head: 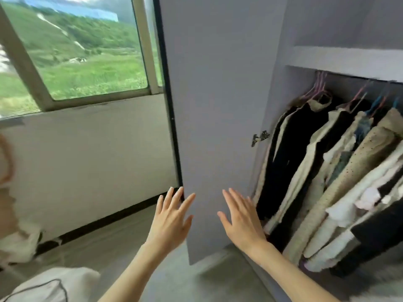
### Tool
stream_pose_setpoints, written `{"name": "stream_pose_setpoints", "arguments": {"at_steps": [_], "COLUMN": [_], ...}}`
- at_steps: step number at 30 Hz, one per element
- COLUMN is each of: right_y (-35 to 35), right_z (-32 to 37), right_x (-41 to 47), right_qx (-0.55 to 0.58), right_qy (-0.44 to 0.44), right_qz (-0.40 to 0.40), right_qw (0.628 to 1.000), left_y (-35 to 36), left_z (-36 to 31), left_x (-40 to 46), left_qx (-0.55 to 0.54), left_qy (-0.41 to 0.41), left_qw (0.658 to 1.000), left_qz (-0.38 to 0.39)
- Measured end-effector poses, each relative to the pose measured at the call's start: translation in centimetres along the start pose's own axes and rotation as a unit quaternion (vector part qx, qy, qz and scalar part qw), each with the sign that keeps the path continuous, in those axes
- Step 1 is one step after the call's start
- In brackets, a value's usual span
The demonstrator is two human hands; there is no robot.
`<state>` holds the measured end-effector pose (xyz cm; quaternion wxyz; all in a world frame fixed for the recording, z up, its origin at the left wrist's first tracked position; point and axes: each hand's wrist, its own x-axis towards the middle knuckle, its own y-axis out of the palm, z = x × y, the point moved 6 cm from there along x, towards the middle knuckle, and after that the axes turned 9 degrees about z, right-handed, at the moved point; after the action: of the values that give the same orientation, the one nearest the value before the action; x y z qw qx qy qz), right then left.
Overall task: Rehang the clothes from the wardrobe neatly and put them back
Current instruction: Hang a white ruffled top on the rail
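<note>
Both hands, left hand and right hand, are spread flat and empty at the wardrobe door, probably touching it to swing it wide. The hanging clothes crowd the rail just right of the right hand, untouched.

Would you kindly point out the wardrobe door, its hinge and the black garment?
wardrobe door [218, 94], head view, bare inner panel.
hinge [259, 137], head view, metal bracket.
black garment [292, 153], head view, front of the cloth.
</note>
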<state>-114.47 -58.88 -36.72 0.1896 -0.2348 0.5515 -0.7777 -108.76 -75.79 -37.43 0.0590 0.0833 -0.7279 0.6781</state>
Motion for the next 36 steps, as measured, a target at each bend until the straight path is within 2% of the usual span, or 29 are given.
{"name": "stream_pose_setpoints", "arguments": {"at_steps": [5, 9, 15, 20, 23, 25, 28, 33, 36], "right_y": [9.2, 13.8, 18.3, 24.4, 27.6, 29.1, 30.9, 34.3, 37.3], "right_z": [14.0, 25.1, 40.0, 46.6, 49.0, 50.4, 52.9, 57.5, 59.6], "right_x": [-2.9, -4.8, -8.4, -12.5, -15.0, -16.5, -18.4, -21.6, -23.5], "right_qx": [0.018, 0.026, 0.064, 0.036, -0.011, -0.025, -0.04, -0.049, -0.065], "right_qy": [-0.121, -0.257, -0.417, -0.506, -0.571, -0.597, -0.627, -0.648, -0.637], "right_qz": [0.079, 0.11, 0.192, 0.295, 0.36, 0.379, 0.396, 0.418, 0.437], "right_qw": [0.989, 0.96, 0.886, 0.809, 0.738, 0.706, 0.669, 0.636, 0.632], "left_y": [2.5, 1.3, -0.5, 2.7, 4.4, 5.4, 6.8, 8.3, 10.2], "left_z": [11.3, 17.4, 21.5, 20.4, 18.0, 16.3, 14.5, 14.3, 15.1], "left_x": [-16.1, -28.1, -44.3, -55.2, -59.6, -61.9, -64.3, -68.7, -71.5], "left_qx": [-0.039, -0.017, -0.023, -0.068, -0.09, -0.111, -0.133, -0.144, -0.174], "left_qy": [-0.188, -0.313, -0.532, -0.679, -0.744, -0.782, -0.805, -0.843, -0.852], "left_qw": [0.981, 0.949, 0.846, 0.73, 0.662, 0.613, 0.579, 0.518, 0.493], "left_qz": [0.023, 0.01, -0.011, 0.045, 0.027, 0.002, 0.017, 0.002, -0.03]}}
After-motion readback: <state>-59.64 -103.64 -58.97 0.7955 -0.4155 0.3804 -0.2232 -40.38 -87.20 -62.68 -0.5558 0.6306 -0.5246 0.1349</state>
